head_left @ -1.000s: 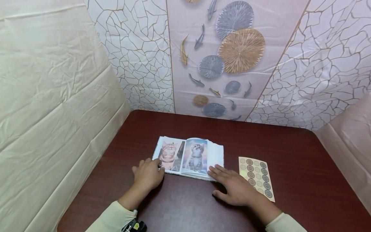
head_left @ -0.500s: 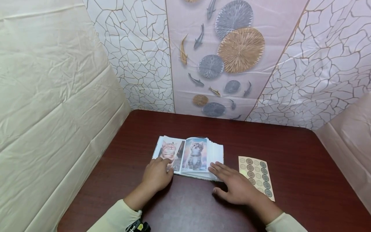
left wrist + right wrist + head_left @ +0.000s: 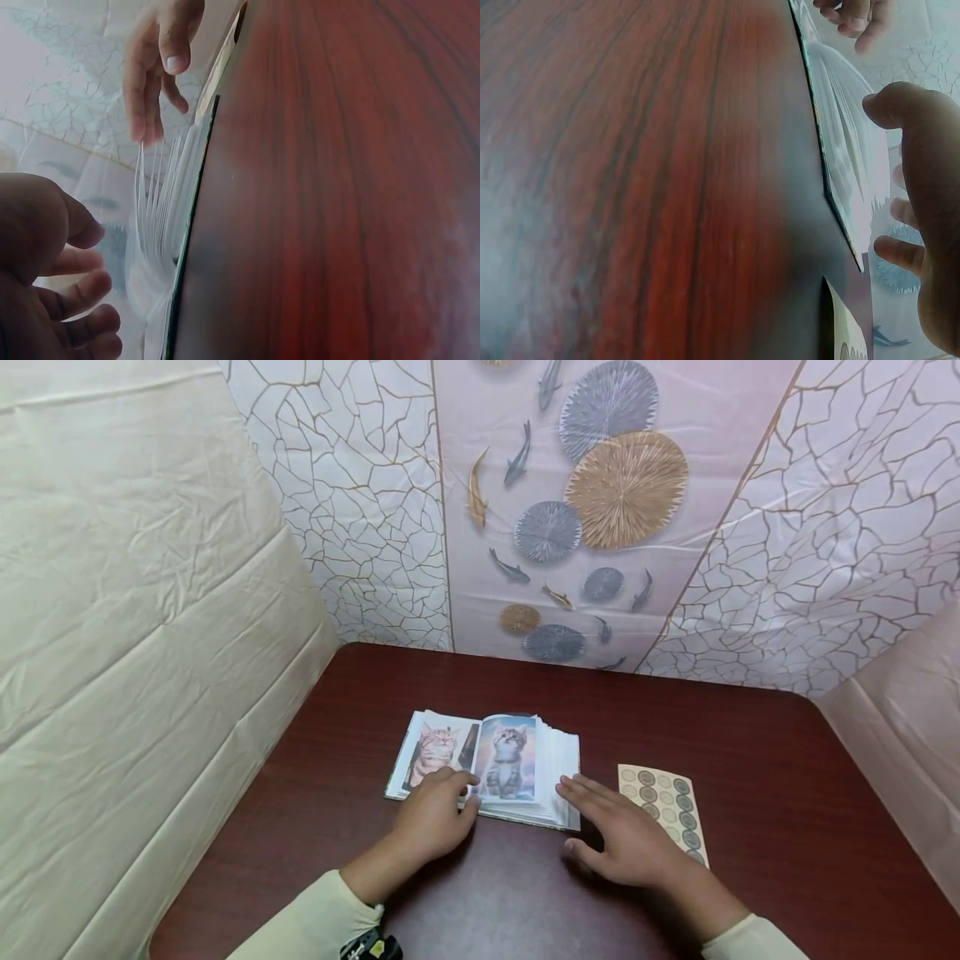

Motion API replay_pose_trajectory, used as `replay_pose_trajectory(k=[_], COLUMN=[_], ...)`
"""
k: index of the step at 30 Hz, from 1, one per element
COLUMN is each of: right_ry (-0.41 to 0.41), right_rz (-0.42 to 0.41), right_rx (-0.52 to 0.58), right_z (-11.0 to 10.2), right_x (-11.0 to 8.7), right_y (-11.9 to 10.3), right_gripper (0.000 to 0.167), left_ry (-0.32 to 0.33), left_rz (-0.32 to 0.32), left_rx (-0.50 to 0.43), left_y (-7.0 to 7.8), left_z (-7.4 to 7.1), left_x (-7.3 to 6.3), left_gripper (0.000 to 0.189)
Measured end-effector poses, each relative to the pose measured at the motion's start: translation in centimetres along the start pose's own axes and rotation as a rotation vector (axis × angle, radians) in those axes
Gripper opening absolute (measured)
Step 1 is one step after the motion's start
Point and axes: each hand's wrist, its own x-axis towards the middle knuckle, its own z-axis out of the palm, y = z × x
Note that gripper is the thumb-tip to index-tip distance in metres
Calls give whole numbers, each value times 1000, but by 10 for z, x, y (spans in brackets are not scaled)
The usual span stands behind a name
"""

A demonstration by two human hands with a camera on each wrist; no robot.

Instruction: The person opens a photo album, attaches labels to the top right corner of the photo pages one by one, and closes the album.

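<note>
A photo album [image 3: 553, 768] lies spread on the table, a pink-toned cat picture [image 3: 437, 747] on its left page and a grey kitten picture [image 3: 506, 760] on the right. My left hand [image 3: 435, 818] hovers over the lower edge near the fold, fingers loosely bent, covering part of the left picture. In the left wrist view that hand [image 3: 45, 270] holds nothing. At the album's right edge is my right hand [image 3: 630, 835], fingers extended. Its fingertips [image 3: 154, 135] appear right at the fanned page edges in the left wrist view. The thumb [image 3: 892, 105] stands apart from the fingers.
A cream sheet of round stickers [image 3: 671, 806] lies right of the album, partly behind the right hand. The dark red-brown table [image 3: 495, 893] is bordered by a patterned backdrop [image 3: 375, 510] behind and cream cloth [image 3: 150, 652] on the left.
My left hand has moved right across the album's lower edge, from its left corner to near the fold. My right hand has shifted slightly right, covering more of the sticker sheet.
</note>
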Motion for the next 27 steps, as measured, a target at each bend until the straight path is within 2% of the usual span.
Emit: replay_pose_trajectory(k=[7, 15, 22, 27], right_ry=[23, 42, 54, 50], right_rz=[27, 46, 68, 90], right_rx=[-18, -30, -49, -54], right_z=[-5, -9, -13, -16], right_x=[-7, -18, -29, -34], right_y=[5, 12, 20, 24], right_gripper=[74, 73, 75, 78], left_ry=[-11, -112, -121, -136], left_rz=[32, 31, 106, 130], left_rx=[-45, -137, -174, -190], left_y=[15, 30, 41, 50], left_z=[2, 6, 11, 15], left_x=[4, 7, 6, 6], left_gripper=[20, 20, 17, 18])
